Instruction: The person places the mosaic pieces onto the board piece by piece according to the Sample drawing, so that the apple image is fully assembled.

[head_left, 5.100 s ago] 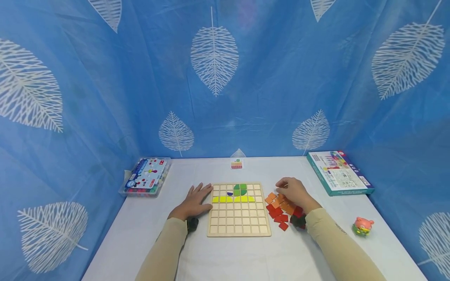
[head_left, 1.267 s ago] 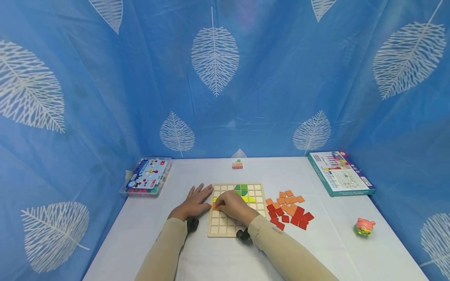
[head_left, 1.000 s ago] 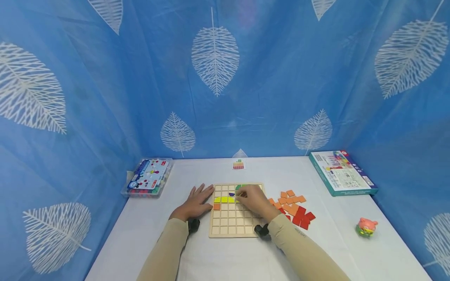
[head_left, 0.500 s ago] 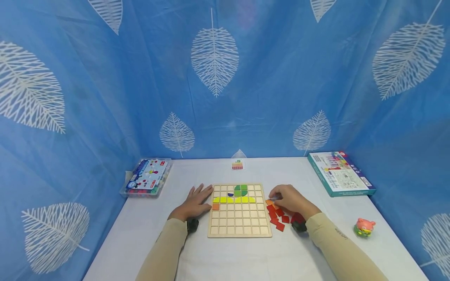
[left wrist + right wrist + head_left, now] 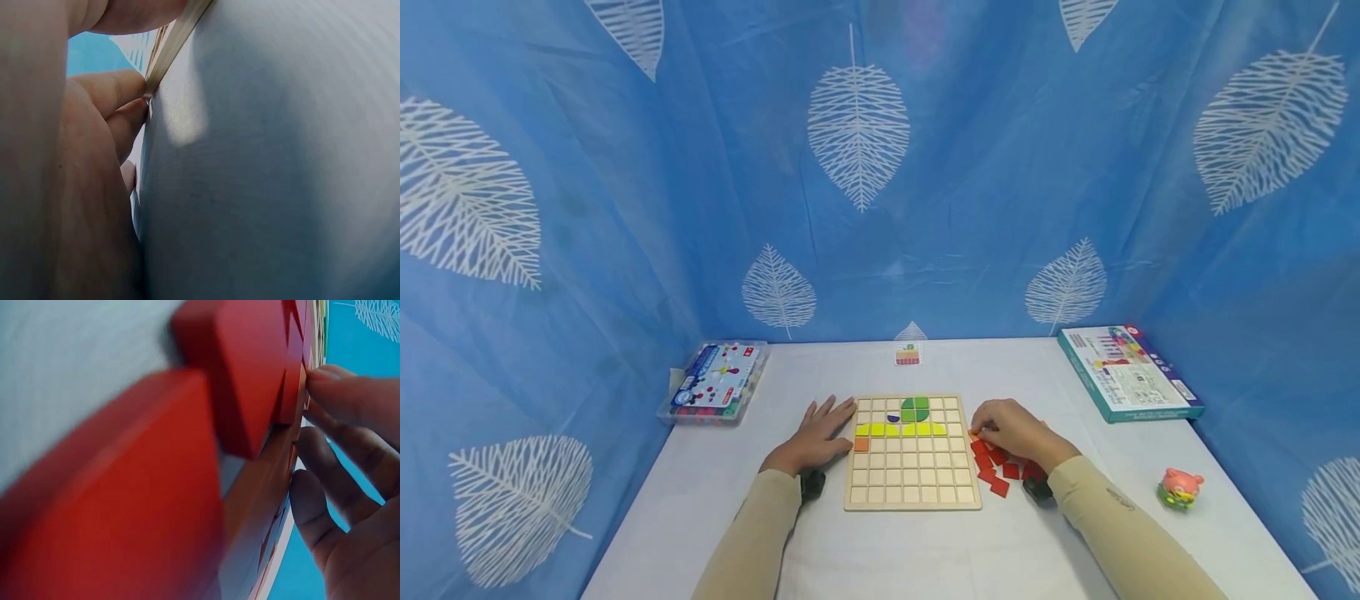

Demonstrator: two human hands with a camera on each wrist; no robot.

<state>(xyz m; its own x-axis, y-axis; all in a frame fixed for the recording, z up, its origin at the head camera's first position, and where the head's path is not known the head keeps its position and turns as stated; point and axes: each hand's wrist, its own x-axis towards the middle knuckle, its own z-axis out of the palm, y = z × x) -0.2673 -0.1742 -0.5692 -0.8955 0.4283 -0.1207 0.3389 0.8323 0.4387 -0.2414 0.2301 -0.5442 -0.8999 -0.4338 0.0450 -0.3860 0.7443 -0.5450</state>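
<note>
A wooden grid board (image 5: pixel 917 482) lies on the white table. It holds green pieces (image 5: pixel 914 408), a purple half-circle (image 5: pixel 892 416), a row of yellow tiles (image 5: pixel 898 429) and one orange tile (image 5: pixel 861 444) at the left under that row. My left hand (image 5: pixel 820 433) rests flat on the table, fingers (image 5: pixel 119 94) against the board's left edge (image 5: pixel 175 37). My right hand (image 5: pixel 1003 429) sits over the loose tiles to the right of the board. Its curled fingers (image 5: pixel 350 400) pinch an orange tile (image 5: pixel 973 435). Red tiles (image 5: pixel 996 477) (image 5: pixel 250 381) lie under and beside it.
A clear plastic box of pieces (image 5: pixel 715 382) stands at the back left. A teal game box (image 5: pixel 1131 383) lies at the back right, a small pattern card (image 5: pixel 907 356) at the back middle. A pink pig toy (image 5: pixel 1180 487) sits near the right edge. Blue curtains close in on three sides.
My right hand set an orange tile into the board at the left under the yellow row, then swung back right to the loose tiles. The left hand has stayed put.
</note>
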